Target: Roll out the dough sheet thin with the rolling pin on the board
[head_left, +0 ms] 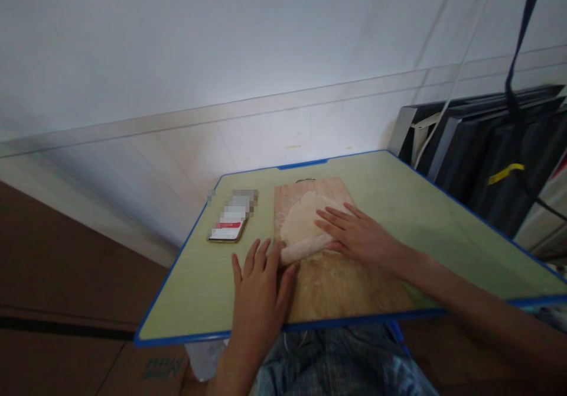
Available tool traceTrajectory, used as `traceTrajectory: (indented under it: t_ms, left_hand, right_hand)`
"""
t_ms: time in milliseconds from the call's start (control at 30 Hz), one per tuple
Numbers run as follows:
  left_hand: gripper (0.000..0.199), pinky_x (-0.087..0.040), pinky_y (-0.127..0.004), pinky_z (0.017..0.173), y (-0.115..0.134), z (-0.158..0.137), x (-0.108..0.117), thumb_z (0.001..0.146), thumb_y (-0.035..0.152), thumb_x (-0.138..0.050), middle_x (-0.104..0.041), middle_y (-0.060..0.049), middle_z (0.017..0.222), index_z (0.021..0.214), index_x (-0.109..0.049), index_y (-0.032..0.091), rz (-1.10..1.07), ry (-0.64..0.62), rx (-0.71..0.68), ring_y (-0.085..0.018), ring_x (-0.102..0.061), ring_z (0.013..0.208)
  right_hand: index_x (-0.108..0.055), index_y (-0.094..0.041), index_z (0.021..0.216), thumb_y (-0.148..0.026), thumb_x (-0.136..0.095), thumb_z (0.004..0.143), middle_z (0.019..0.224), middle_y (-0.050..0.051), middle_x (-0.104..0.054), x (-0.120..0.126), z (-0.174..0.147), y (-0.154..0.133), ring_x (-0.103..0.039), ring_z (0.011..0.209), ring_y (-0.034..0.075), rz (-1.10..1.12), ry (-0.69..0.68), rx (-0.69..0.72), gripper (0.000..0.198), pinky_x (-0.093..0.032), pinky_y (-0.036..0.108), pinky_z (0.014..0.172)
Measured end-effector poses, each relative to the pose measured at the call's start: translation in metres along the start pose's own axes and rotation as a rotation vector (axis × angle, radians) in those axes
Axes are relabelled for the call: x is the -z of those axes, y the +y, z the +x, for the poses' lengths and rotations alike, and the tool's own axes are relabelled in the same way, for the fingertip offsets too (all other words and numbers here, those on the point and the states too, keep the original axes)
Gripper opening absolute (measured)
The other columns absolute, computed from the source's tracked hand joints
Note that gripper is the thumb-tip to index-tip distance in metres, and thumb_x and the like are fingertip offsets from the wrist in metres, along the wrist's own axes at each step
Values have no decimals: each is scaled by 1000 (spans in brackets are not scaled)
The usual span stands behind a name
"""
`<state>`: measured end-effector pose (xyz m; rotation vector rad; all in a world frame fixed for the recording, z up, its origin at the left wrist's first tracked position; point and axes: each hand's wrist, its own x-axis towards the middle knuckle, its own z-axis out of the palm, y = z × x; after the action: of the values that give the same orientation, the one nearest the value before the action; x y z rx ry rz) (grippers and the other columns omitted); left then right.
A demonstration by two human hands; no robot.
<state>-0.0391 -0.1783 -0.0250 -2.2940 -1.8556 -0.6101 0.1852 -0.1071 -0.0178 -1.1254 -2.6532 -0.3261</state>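
Note:
A flour-dusted rolling pin (305,249) lies across the near edge of a flat sheet of dough (303,216). Both rest on a wooden cutting board (341,292). My left hand (258,286) is at the pin's left end, its fingers stretched out and apart, the fingertips beside or touching that end. Over the pin's right end lies my right hand (354,236), flat, with spread fingers reaching onto the dough. That end of the pin is hidden under the palm.
A phone (233,216) with a lit screen lies left of the board on the green, blue-edged table (195,301). A white wall (266,130) stands behind. Dark flat panels (482,153) lean at the right, with a hanging dark strap (516,59) before them.

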Motion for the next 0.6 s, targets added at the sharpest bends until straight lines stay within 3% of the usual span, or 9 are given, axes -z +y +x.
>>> traceTrajectory:
  t_ms: [167, 300, 467, 600]
  left_hand:
    - [39, -12, -67, 104, -3, 38, 5, 93, 38, -34, -55, -10, 129, 123, -52, 20, 155, -84, -24, -31, -41, 126]
    - [38, -26, -58, 103, -11, 69, 7, 96, 34, -25, -63, -7, 115, 109, -59, 21, 203, -197, -28, -25, -54, 112]
    - [42, -35, -50, 98, -21, 86, 4, 96, 28, -19, -65, -10, 108, 107, -58, 19, 270, -265, -96, -24, -58, 107]
    - [47, -46, -38, 82, -27, 100, 4, 96, 32, -14, -67, -10, 101, 100, -59, 18, 262, -337, -97, -23, -63, 95]
  right_hand:
    - [-49, -19, 130, -44, -30, 95, 138, 11, -46, -5, 36, 8, -38, 129, 26, 40, -30, -102, 47, -26, 50, 105]
    - [-54, -21, 126, -42, -23, 96, 135, 10, -50, -8, 75, 25, -43, 125, 27, 66, -94, -143, 48, -28, 52, 102]
    - [-57, -22, 121, -46, -21, 96, 132, 9, -53, -20, 116, 44, -43, 125, 29, 215, -164, -212, 50, -15, 62, 104]
    - [-60, -17, 116, -45, -19, 96, 124, 13, -60, -25, 136, 48, -48, 120, 29, 245, -199, -355, 53, -18, 59, 103]
